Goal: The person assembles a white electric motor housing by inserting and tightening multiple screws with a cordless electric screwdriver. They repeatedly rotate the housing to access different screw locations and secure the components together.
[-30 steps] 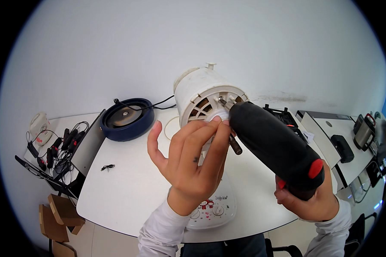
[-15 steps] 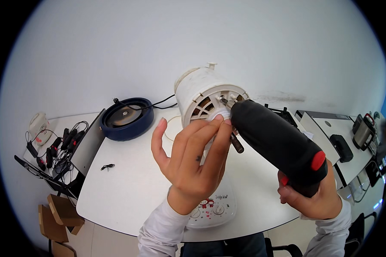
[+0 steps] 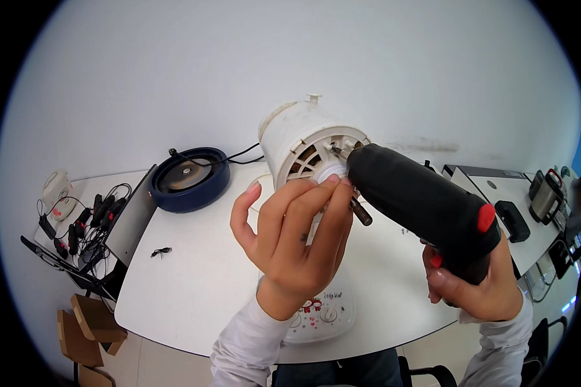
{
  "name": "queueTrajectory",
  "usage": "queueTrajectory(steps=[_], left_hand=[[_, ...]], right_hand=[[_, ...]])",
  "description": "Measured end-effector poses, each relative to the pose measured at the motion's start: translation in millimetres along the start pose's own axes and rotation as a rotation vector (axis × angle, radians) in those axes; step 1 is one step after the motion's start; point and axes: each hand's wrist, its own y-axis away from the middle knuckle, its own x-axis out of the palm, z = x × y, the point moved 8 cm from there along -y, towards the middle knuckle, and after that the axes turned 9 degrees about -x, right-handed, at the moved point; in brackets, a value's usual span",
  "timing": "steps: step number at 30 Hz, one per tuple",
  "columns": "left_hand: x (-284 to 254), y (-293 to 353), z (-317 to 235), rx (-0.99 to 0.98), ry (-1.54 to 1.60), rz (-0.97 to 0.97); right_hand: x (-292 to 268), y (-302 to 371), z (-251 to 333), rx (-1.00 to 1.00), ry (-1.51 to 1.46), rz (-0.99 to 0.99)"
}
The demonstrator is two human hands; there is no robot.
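Note:
My right hand [image 3: 478, 284] grips a black power screwdriver [image 3: 419, 197] with red buttons. Its metal bit [image 3: 337, 152] reaches into an opening at the top of the slotted face of a white fan motor housing [image 3: 306, 124]. My left hand [image 3: 300, 248] is bent, with the fingertips pressed together against the white round collar [image 3: 332, 170] at the housing's middle; what they pinch is hidden. One finger of that hand stands apart on the left. A dark metal shaft [image 3: 361, 211] sticks out beside the fingertips. Below, partly behind my left hand, is the white fan base [image 3: 329, 326] with knobs and cartoon prints.
A round dark-blue appliance part [image 3: 188, 180] with a black cord lies left on the white table [image 3: 187, 277]. A small black cable [image 3: 161, 252] lies in front of it. Tangled tools and cords fill the left side table; a kettle [image 3: 547, 198] stands far right. Cardboard boxes [image 3: 97, 319] sit below left.
The housing has shifted slightly left. My right hand and the screwdriver's rear end have moved a little right, and my left fingers have edged right along the collar. The bit stays at the opening.

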Motion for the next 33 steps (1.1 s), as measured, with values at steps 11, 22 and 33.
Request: queueTrajectory(steps=[11, 22, 33], left_hand=[[2.4, -3.0, 8.5, 0.019, 0.254, -0.015], [0.0, -4.4, 7.3, 0.019, 0.245, 0.01], [7.4, -5.6, 7.9, 0.076, 0.112, 0.11]], right_hand=[[5.2, 5.7, -9.8, -0.007, -0.054, -0.047], [7.0, 4.3, -8.1, 0.063, -0.149, 0.012], [-19.8, 41.3, -49.4, -0.104, -0.406, -0.168]])
